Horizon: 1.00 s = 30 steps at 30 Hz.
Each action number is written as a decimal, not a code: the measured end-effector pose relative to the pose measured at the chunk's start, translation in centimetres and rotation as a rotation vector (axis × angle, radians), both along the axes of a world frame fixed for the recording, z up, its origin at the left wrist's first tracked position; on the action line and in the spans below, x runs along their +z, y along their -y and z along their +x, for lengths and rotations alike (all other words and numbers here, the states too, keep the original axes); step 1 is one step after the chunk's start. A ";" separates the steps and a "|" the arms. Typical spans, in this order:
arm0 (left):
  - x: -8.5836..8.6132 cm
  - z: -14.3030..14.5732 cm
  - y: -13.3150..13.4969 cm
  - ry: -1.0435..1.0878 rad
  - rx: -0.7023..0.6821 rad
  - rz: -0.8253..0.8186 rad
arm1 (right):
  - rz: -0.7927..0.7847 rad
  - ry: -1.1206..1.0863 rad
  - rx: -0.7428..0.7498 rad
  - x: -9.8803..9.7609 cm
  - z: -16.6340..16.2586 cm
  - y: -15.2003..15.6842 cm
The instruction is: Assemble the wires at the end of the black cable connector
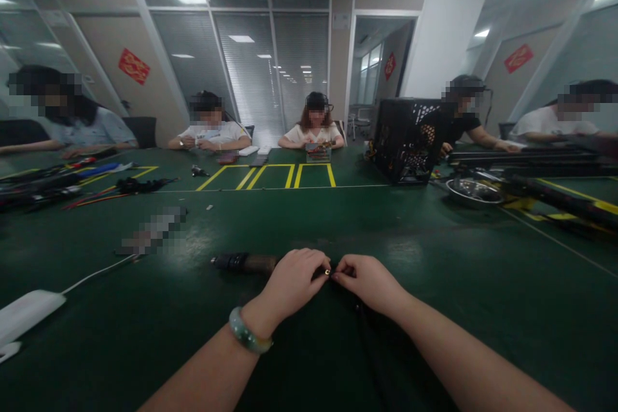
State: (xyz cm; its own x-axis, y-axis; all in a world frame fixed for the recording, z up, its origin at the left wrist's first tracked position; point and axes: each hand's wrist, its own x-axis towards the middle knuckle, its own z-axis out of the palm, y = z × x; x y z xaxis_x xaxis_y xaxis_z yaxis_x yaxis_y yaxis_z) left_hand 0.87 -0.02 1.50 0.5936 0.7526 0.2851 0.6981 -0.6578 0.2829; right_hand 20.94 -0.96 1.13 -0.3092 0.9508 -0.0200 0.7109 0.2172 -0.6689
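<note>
My left hand (300, 277), with a green bangle (245, 333) on its wrist, pinches a small brass-coloured ring-like piece (327, 272) between thumb and fingertips. My right hand (369, 282) is closed in a pinch right beside it; what its fingertips hold is too small and dark to name. A long dark strip or cable (369, 341), hard to see against the table, runs below the right hand toward me. Behind my left hand lies a dark cylindrical tool (246, 262) with a narrow tip pointing left, its other end hidden by that hand.
On the green table (290, 219) a white power strip (29, 315) stands left, its cord leading to a blurred-out device (152, 232). Cables and tools (43, 183) lie far left. A black computer case (408, 141) and metal bowl (474, 191) stand right. Several people sit around the far side.
</note>
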 end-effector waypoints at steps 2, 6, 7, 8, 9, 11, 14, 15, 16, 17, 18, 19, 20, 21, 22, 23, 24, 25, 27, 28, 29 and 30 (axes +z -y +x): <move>0.0 0.0 0.0 0.004 -0.004 -0.001 | 0.003 -0.001 0.000 0.1 0.0 0.0; 0.1 0.0 0.0 0.009 -0.018 0.005 | 0.034 -0.011 0.012 0.1 -0.1 0.0; 0.1 0.0 0.0 0.009 -0.018 0.005 | 0.039 -0.011 0.011 0.1 -0.1 0.0; 0.1 0.0 0.0 0.009 -0.017 0.004 | 0.039 -0.009 0.012 0.1 -0.1 0.1; 0.1 -0.1 -0.1 0.008 -0.015 0.002 | 0.036 -0.005 0.010 0.1 -0.1 0.1; 0.1 -0.1 0.0 0.006 -0.013 0.001 | 0.036 0.006 0.001 0.1 -0.1 0.2; 0.2 -0.1 0.0 0.007 -0.009 0.009 | 0.059 0.005 -0.009 0.2 -0.1 0.2; 0.2 -0.1 0.0 0.008 -0.009 0.011 | 0.065 0.000 -0.010 0.3 -0.1 0.3; 0.2 -0.1 0.0 0.008 -0.011 0.010 | 0.069 -0.006 -0.009 0.3 -0.1 0.3; 0.2 -0.1 0.0 0.008 -0.013 0.008 | 0.071 -0.011 -0.010 0.3 -0.1 0.3; 0.2 -0.1 0.0 0.010 -0.016 0.005 | 0.071 -0.013 -0.012 0.3 -0.1 0.3; 0.1 -0.1 0.0 0.014 -0.018 0.003 | 0.069 -0.013 -0.013 0.3 -0.1 0.2; 0.1 -0.1 0.0 0.021 -0.019 0.003 | 0.068 -0.010 -0.014 0.3 -0.1 0.2; 0.0 -0.1 0.0 0.028 -0.020 0.004 | 0.067 -0.008 -0.014 0.3 -0.1 0.2; 0.0 -0.2 -0.1 0.032 -0.024 0.008 | 0.064 -0.006 -0.013 0.2 -0.1 0.2; -0.1 -0.2 -0.1 0.032 -0.028 0.015 | 0.060 -0.005 -0.013 0.2 -0.1 0.1; -0.1 -0.2 -0.2 0.029 -0.033 0.025 | 0.055 -0.005 -0.015 0.1 -0.1 0.1; -0.1 -0.2 -0.2 0.023 -0.037 0.036 | 0.049 -0.006 -0.015 0.1 -0.1 0.1; -0.1 -0.3 -0.2 0.013 -0.040 0.059 | 0.038 -0.007 -0.018 0.0 -0.1 0.1; 0.0 -0.3 -0.2 0.010 -0.039 0.067 | 0.035 -0.008 -0.017 0.0 -0.1 0.1; 0.0 -0.3 -0.2 0.011 -0.035 0.074 | 0.035 -0.012 -0.014 0.0 -0.1 0.1; 0.1 -0.3 -0.1 0.010 -0.034 0.077 | 0.034 -0.017 -0.010 0.1 -0.1 0.1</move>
State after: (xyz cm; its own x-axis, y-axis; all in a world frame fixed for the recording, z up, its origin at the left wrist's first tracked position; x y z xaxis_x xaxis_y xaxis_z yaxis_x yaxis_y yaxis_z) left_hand 0.56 0.10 1.61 0.6149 0.7078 0.3477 0.6725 -0.7010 0.2376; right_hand 20.88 -1.04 1.20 -0.3002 0.9537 0.0179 0.7019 0.2336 -0.6729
